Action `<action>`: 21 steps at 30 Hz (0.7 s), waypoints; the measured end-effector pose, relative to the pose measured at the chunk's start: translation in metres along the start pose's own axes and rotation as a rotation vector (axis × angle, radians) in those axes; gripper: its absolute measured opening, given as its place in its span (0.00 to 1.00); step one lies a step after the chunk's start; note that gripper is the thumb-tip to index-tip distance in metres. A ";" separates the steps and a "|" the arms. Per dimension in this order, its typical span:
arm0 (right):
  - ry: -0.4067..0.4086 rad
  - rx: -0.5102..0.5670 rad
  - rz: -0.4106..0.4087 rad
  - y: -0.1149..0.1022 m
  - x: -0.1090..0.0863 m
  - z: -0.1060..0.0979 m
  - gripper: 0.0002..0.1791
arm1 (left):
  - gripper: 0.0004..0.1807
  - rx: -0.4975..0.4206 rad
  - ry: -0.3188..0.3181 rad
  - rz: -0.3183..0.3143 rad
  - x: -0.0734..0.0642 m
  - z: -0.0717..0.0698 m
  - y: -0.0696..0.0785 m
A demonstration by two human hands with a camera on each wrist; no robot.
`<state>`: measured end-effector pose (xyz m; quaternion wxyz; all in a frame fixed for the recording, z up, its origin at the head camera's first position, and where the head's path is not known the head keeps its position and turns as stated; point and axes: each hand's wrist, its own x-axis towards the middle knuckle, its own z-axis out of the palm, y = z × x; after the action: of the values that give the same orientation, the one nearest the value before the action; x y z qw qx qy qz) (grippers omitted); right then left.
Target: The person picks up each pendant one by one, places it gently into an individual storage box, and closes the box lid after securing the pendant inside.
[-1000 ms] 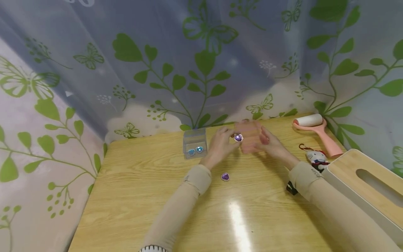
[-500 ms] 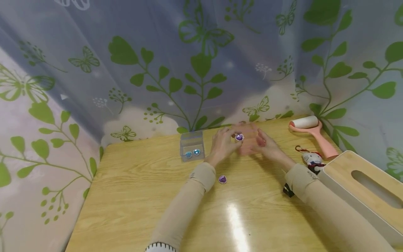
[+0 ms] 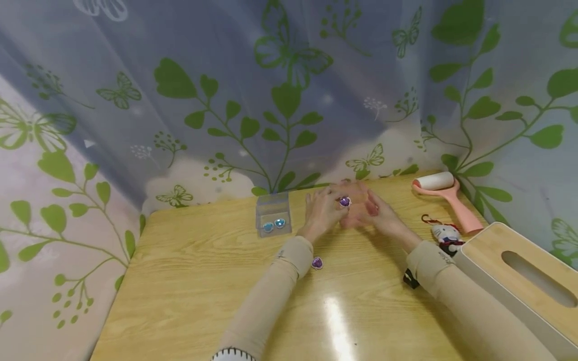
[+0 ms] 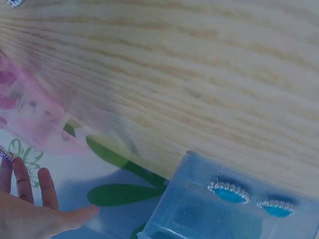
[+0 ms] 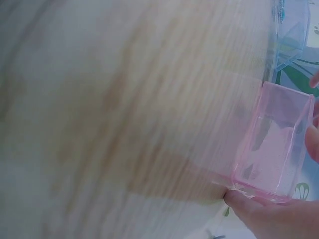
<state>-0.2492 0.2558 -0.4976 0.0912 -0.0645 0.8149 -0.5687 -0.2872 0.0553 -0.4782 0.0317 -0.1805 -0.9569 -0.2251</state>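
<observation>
My left hand (image 3: 322, 210) pinches a purple heart-shaped gem (image 3: 345, 201) with a silvery beaded edge, over the left part of a see-through pink box (image 3: 356, 220). From the right side, my right hand (image 3: 386, 220) grips this box; its thumb lies at the box's edge in the right wrist view. A second purple heart gem (image 3: 317, 263) lies on the table beside my left cuff. To the left stands a clear bluish box (image 3: 259, 220) with two light-blue gems (image 4: 229, 193) in it. In the left wrist view, the pinched gem shows only at the frame's edge.
On the right lie a pink-handled lint roller (image 3: 456, 200) and a white plush cat keychain (image 3: 444, 234). A tissue box with a wooden lid (image 3: 487, 245) stands at the front right. A small black object (image 3: 410, 279) sits under my right cuff. A patterned curtain (image 3: 226, 100) hangs behind the table.
The left hand has shifted slightly right with the purple gem, over the pink box. The right hand keeps its grip on the box. The head view has drifted a little.
</observation>
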 end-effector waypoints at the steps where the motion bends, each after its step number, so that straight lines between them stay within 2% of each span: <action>1: -0.002 0.003 -0.004 0.000 0.001 0.000 0.50 | 0.25 0.009 0.000 0.005 0.001 0.000 0.000; 10: 0.020 0.002 -0.006 -0.004 -0.001 0.003 0.49 | 0.25 0.096 -0.040 0.012 0.005 0.007 0.000; 16: 0.014 0.009 -0.006 -0.005 -0.002 0.003 0.49 | 0.23 0.071 -0.070 0.013 0.007 0.012 -0.002; 21: 0.011 0.009 0.000 -0.004 -0.002 0.002 0.49 | 0.23 0.058 -0.069 0.029 0.010 0.013 -0.003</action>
<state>-0.2470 0.2526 -0.4945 0.0871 -0.0611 0.8128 -0.5727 -0.2976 0.0616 -0.4894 0.0072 -0.2008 -0.9609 -0.1905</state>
